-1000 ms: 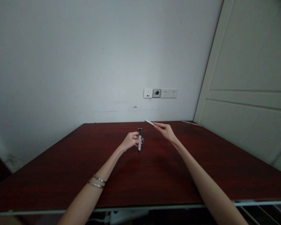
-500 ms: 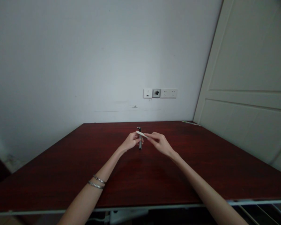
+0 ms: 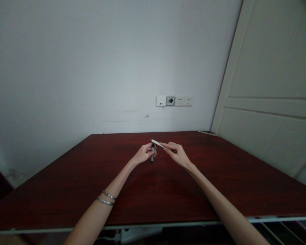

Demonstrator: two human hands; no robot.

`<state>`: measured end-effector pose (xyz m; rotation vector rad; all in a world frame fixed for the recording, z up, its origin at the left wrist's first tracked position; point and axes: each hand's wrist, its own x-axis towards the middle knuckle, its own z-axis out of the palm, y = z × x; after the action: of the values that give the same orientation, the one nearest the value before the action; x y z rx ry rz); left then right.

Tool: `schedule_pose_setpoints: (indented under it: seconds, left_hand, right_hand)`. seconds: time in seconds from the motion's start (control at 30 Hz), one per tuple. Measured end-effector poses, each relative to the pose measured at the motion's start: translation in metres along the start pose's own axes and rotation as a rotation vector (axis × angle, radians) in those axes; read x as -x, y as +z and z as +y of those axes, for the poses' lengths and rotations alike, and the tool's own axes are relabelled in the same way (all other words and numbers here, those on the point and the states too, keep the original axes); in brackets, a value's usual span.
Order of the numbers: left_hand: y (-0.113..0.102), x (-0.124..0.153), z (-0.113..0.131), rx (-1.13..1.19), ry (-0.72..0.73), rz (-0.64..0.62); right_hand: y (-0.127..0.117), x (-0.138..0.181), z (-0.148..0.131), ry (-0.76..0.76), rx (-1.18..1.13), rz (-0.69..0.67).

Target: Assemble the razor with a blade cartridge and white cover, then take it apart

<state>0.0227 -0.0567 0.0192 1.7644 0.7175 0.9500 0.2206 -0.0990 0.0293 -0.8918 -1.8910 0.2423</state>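
Observation:
My left hand [image 3: 144, 153] is closed round a slim black and silver tool [image 3: 152, 158], shaped somewhat like a razor and held upright above the table. Its top end is covered by a thin, flat white piece [image 3: 156, 143] slanting across it. My right hand [image 3: 177, 153] pinches the lower right end of that white piece between thumb and fingers. Whether the white piece is a folded tissue or something stiffer I cannot tell. It lies against or just in front of the tool's top.
Both forearms reach over a dark red wooden table [image 3: 66, 183]. Behind it stands a pale wall [image 3: 91, 68] with a row of sockets [image 3: 180, 101]. A cream panelled door [image 3: 267, 85] borders the right side. Two bracelets [image 3: 105, 201] circle the left forearm.
The white piece has moved slightly up and to the right with my right hand, and now covers the tool's top, which showed before. My left hand is nearly still.

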Motion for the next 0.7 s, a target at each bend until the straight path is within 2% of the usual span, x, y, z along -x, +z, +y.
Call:
schedule_pose_setpoints:
  seconds: [0.17,0.3,0.7]
  left_hand:
    - [0.0007,0.0014,0.0029,-0.001,0.012,-0.003]
    - [0.0001,0.001,0.0018,-0.02,0.01,0.009]
    - [-0.0024,-0.0021,-0.0026,-0.076,0.03,0.022]
  right_hand:
    - [-0.0018,-0.0012,0.001,0.025,-0.022,0.05]
    - [-0.0048,-0.0021,0.0034,0.059,-0.105,-0.024]
    - [-0.0079,-0.0023,0.0044,0.075,-0.125,-0.02]
